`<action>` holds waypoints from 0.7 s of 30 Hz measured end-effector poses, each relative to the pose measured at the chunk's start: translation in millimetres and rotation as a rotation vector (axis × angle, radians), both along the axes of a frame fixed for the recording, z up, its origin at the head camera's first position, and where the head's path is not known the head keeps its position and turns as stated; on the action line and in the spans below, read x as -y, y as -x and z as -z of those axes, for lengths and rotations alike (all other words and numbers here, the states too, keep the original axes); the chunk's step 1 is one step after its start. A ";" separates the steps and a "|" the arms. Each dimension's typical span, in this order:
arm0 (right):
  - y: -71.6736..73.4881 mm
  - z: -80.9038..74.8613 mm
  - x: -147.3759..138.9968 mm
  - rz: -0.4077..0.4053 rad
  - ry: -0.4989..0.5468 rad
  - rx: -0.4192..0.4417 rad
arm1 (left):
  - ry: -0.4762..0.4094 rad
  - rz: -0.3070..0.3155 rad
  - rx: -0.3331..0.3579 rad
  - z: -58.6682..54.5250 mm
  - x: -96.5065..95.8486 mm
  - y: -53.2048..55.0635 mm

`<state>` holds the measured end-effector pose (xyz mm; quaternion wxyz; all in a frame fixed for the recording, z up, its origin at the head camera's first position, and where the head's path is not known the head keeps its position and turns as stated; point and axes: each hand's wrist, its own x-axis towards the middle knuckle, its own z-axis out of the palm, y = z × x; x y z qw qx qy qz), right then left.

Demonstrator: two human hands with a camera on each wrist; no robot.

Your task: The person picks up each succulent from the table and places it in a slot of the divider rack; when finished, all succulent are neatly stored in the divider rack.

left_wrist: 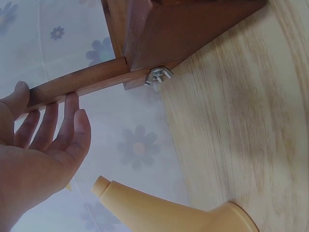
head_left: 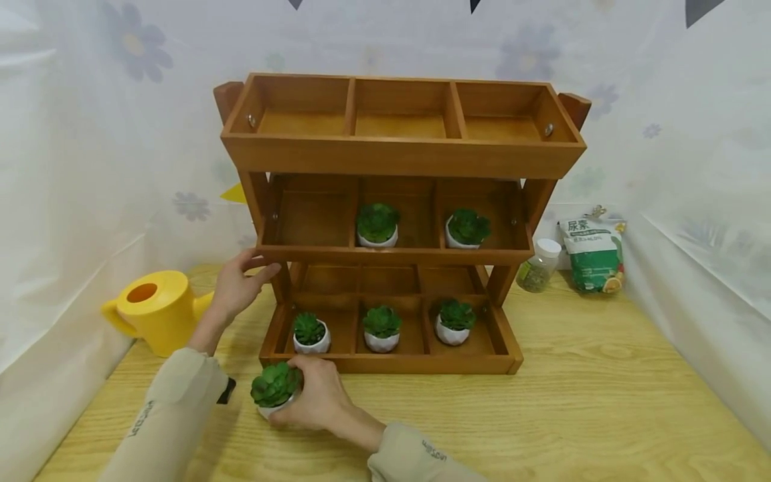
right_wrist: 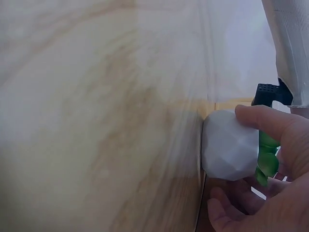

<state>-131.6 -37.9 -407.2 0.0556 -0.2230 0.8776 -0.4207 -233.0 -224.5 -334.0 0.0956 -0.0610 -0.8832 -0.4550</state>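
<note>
My right hand grips a small potted succulent in front of the shelf's lower left corner. In the right wrist view, the thumb and fingers hold its white faceted pot, whose base is close to the tabletop. My left hand holds the left side of a three-tier wooden plant shelf. The left wrist view shows the thumb on one side of the shelf's leg and the fingertips on the other. Three potted succulents stand in the bottom tier and two in the middle tier, in its centre and right compartments.
A yellow watering can stands left of the shelf, close to my left forearm. At the back right are a white-lidded jar and a green-and-white bag. A floral sheet hangs around the wooden table.
</note>
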 end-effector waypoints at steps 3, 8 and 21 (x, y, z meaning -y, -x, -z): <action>-0.1 -1.2 -2.3 -0.005 0.017 0.025 | 0.004 -0.001 -0.002 -0.4 0.1 0.3; 0.2 -5.5 -7.8 -0.011 0.099 0.181 | 0.010 -0.001 -0.011 -0.5 -0.2 0.5; 16.5 -56.1 -45.4 -0.017 0.232 0.235 | 0.013 -0.006 -0.011 -0.2 0.3 0.5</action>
